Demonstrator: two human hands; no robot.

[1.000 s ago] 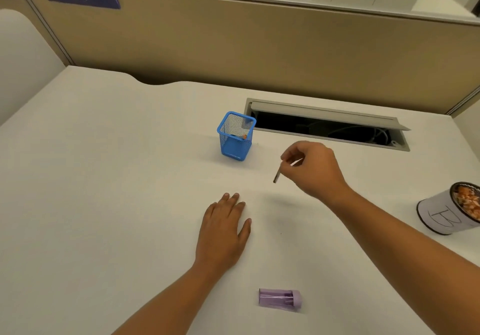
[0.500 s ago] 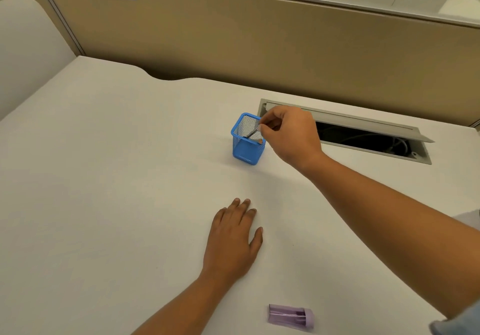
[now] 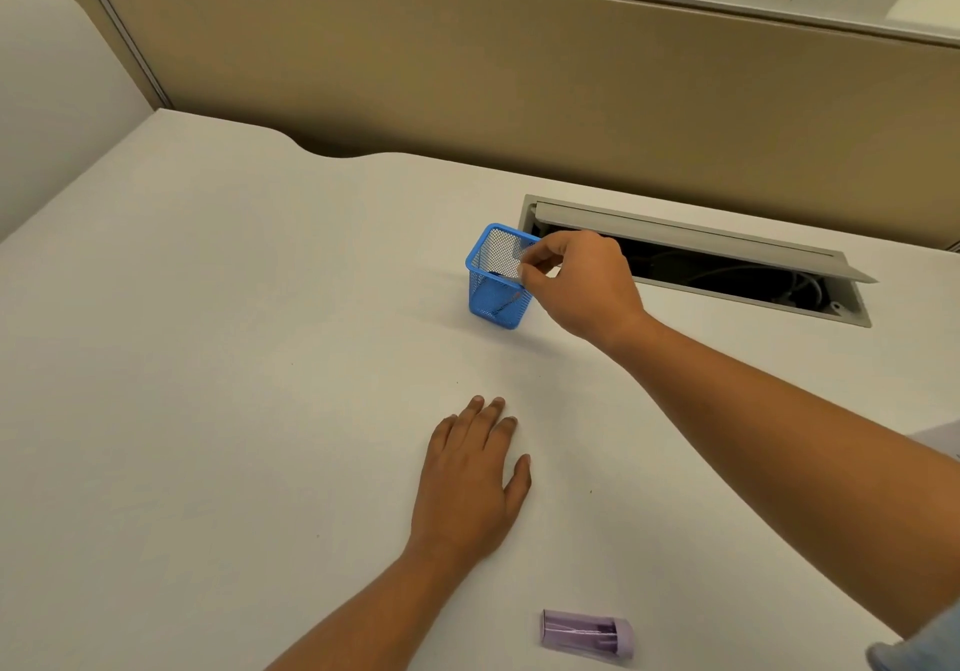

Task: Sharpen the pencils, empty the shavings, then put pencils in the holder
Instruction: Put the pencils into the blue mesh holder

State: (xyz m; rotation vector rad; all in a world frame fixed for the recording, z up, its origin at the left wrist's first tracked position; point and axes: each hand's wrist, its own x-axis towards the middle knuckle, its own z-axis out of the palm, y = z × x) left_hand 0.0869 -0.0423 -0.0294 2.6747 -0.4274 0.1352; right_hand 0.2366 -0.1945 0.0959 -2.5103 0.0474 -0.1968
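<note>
Hovering over the blue mesh holder (image 3: 497,285), my right hand (image 3: 582,288) sits at its near-right rim with thumb and forefinger curled toward each other just above the opening. Whether anything is pinched between them I cannot tell; the fingertips (image 3: 525,269) are a blur against the mesh. Through the wall of the holder I make out slanted pencils (image 3: 501,300), thin dark lines leaning across the inside, one with a reddish end, though I cannot count them for sure.

My left hand (image 3: 467,483) lies flat on the desk (image 3: 208,358), palm down, fingers spread a little, gripping nothing, well short of the holder. The purple sharpener (image 3: 587,635) lies on its side near the front edge, apart from both hands (its chamber looks clear from here, but I would not swear to it).

My read: this is the last stage, pencils going into the holder. To do it well, I want the fingers to part straight above the opening, not over the rim, so nothing catches the wire edge and tips this light cup. Lifting the hand straight up matters too, since a sideways brush could drag the holder toward the open cable tray (image 3: 727,275) right behind it.
</note>
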